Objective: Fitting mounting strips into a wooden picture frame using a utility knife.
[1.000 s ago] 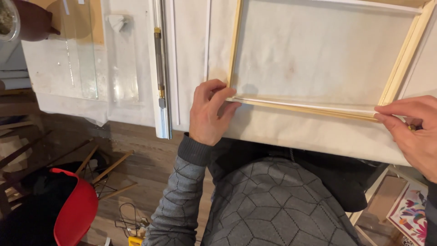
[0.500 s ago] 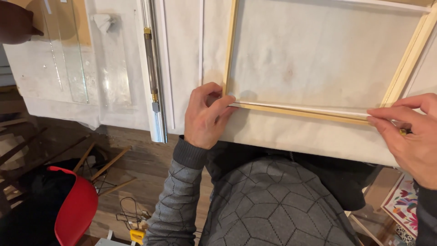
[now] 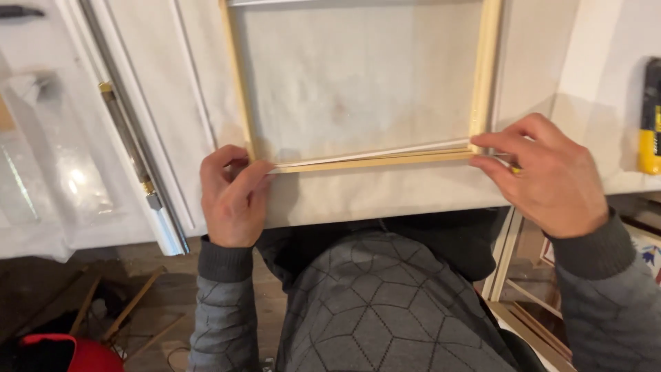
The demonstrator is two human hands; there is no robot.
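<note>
A light wooden frame (image 3: 484,76) lies on a sheet of white paper or canvas (image 3: 358,89) spread over a white table (image 3: 172,89). My left hand (image 3: 231,196) pinches the frame's near left corner, fingers curled on the bottom bar (image 3: 375,162). My right hand (image 3: 547,176) pinches the near right corner of that bar, thumb and fingers closed on it. A thin white edge of the sheet shows just above the bottom bar. The frame's far side is out of view.
A yellow and black tool (image 3: 649,117) lies on the table at the far right. A metal rail (image 3: 134,155) runs along the table's left part, beside clear plastic sheeting (image 3: 48,158). Wooden strips (image 3: 131,306) and a red object (image 3: 69,353) are on the floor; more frames (image 3: 523,303) lean at the right.
The view has swung right, so the frame sits more central. Both hands stay pinched on the bottom bar's two ends; the right hand is fully in view.
</note>
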